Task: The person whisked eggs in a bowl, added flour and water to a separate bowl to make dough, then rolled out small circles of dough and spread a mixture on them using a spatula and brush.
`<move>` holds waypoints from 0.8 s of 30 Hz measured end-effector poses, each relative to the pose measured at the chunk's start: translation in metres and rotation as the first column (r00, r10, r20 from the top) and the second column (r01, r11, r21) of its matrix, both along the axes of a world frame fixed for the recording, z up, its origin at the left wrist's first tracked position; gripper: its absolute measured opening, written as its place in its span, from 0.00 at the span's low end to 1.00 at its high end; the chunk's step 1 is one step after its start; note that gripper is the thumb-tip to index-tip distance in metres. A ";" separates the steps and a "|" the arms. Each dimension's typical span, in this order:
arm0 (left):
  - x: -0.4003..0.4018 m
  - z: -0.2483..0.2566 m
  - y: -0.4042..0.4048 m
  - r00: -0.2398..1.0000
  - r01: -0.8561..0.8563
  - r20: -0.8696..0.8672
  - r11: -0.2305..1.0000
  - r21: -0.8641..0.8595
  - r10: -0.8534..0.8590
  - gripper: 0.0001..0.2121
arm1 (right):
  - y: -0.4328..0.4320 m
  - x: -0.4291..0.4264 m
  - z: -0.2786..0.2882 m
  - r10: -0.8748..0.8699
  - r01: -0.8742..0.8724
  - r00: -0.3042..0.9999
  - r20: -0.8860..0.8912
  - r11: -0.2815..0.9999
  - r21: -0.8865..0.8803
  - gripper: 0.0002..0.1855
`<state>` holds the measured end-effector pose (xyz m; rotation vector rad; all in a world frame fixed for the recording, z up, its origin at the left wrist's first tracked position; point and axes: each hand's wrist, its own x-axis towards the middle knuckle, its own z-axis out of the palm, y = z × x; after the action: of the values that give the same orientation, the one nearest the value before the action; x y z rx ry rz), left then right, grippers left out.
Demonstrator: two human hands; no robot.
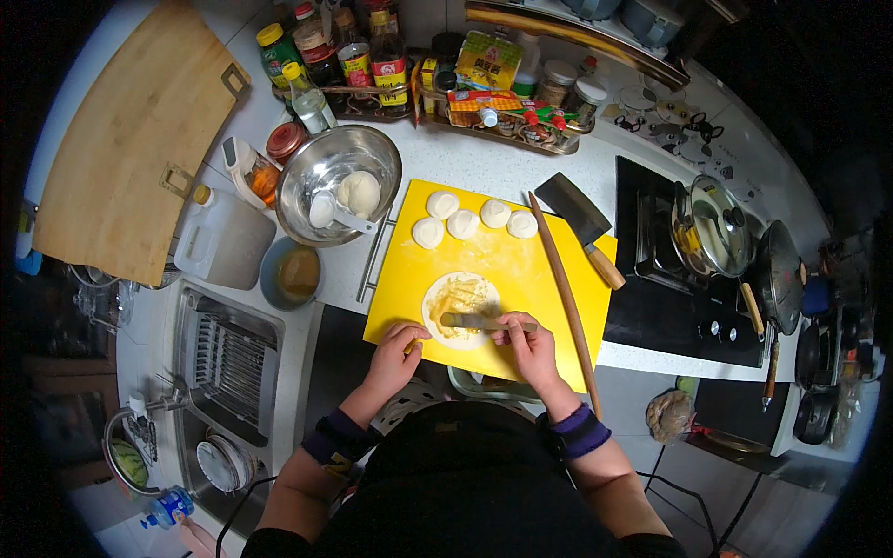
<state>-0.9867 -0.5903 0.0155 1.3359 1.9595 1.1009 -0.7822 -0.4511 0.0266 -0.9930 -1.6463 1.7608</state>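
Note:
On a yellow cutting board point(516, 268) lies a flat round of dough point(453, 282) smeared with a yellowish paste. My right hand point(527, 342) holds a flat spreading tool point(457, 320), its tip over the paste. My left hand point(398, 349) rests at the board's near left edge, close to the dough, with nothing seen in it. Several small dough pieces point(462, 224) sit towards the back of the board. A long wooden rolling pin point(564, 293) lies along the board's right side, and a cleaver point(574, 208) lies beyond it across the back right corner.
Left of the board stand a steel bowl point(387, 157) with dough and a white scoop point(322, 209), a bowl of brown paste point(298, 272) and a plastic jug point(227, 237). A gas stove point(652, 314) with a lidded pan is right; sauce bottles point(387, 63) stand behind.

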 end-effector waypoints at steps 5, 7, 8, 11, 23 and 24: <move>-0.002 -0.002 -0.003 1.000 -0.003 0.018 1.000 0.010 0.002 0.07 | 0.008 0.033 0.006 -0.075 0.076 0.997 0.030 0.997 -0.006 0.12; -0.001 -0.004 -0.004 1.000 -0.012 0.025 1.000 0.005 0.012 0.07 | 0.008 0.033 0.007 -0.088 0.088 0.996 -0.010 0.996 -0.002 0.12; 0.000 -0.005 -0.003 1.000 -0.017 0.025 1.000 0.002 0.017 0.07 | 0.009 0.031 0.007 -0.082 0.083 0.996 -0.042 0.997 0.008 0.12; 0.000 -0.001 -0.002 0.999 -0.019 0.026 1.000 -0.020 0.020 0.07 | 0.004 0.010 0.004 -0.009 0.010 0.999 -0.044 0.999 0.041 0.11; -0.001 -0.007 -0.004 0.998 -0.047 0.047 0.998 -0.034 0.048 0.08 | 0.005 0.023 0.008 -0.054 0.055 0.998 -0.015 0.996 0.065 0.11; -0.002 -0.006 -0.003 0.997 -0.050 0.058 0.998 -0.043 0.053 0.08 | 0.005 0.014 0.008 -0.028 0.030 0.999 -0.025 0.997 0.072 0.11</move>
<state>-0.9884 -0.5936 0.0096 1.2236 1.9727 1.1058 -0.7680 -0.4466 0.0343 -0.9550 -1.6608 1.6759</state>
